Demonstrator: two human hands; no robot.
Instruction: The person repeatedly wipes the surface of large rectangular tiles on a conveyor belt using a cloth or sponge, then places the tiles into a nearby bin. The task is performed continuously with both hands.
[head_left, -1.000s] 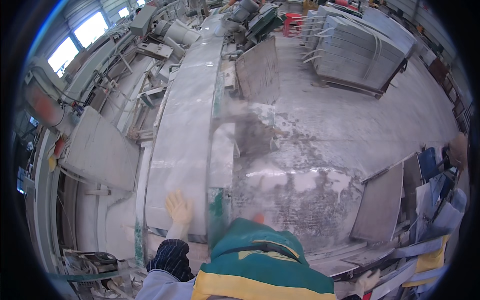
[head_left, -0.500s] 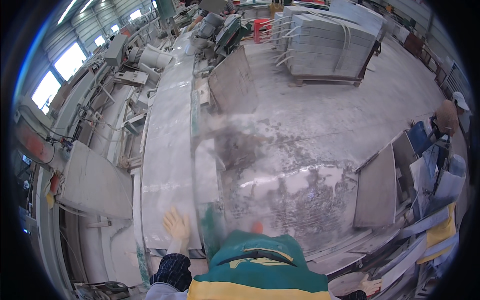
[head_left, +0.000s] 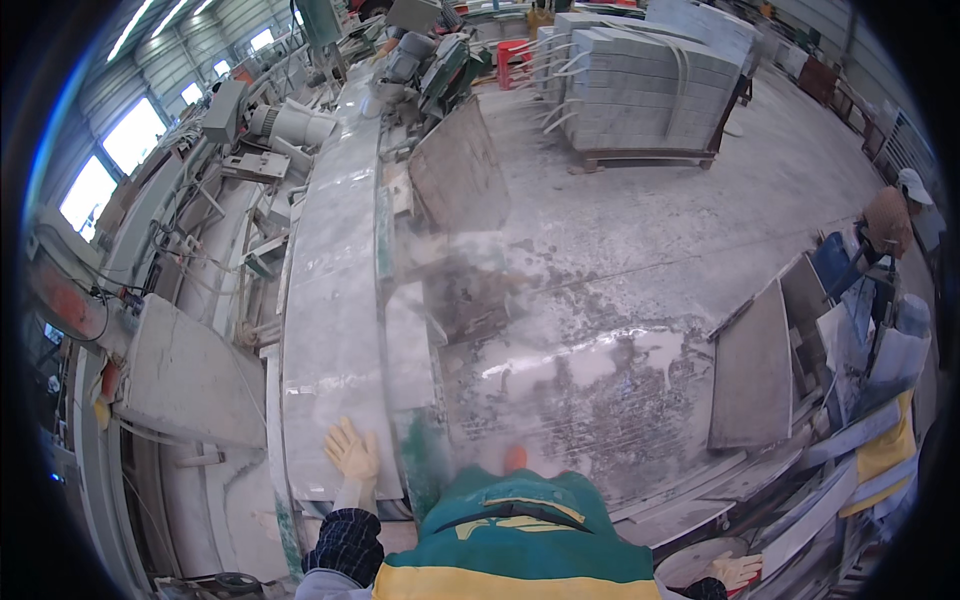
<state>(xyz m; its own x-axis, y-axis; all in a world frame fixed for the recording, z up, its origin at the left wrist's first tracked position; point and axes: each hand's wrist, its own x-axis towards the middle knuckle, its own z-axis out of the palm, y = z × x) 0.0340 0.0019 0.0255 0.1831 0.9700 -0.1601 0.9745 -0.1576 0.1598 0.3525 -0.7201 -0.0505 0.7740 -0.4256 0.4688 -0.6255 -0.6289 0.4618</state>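
My left hand (head_left: 351,451), in a pale yellow glove, lies flat with fingers spread on the near end of a long grey stone slab (head_left: 335,290). The slab runs away from me along a green-edged machine bed (head_left: 385,240). My right hand (head_left: 738,571), also gloved, hangs low at the bottom right beside a round pale disc (head_left: 690,566); its fingers look loosely apart and I see nothing in it. My green and yellow vest fills the lower middle.
A wet, dusty concrete floor (head_left: 620,300) spreads to the right. Stacked cut slabs (head_left: 640,85) sit on a pallet at the back. Loose slabs (head_left: 755,370) lean at the right. Another person (head_left: 895,215) stands far right. Machinery (head_left: 280,125) lines the left.
My view has tilted up and along the slab, showing more of the far hall. My left hand stays flat on the slab's near end; my right hand stays low at the right.
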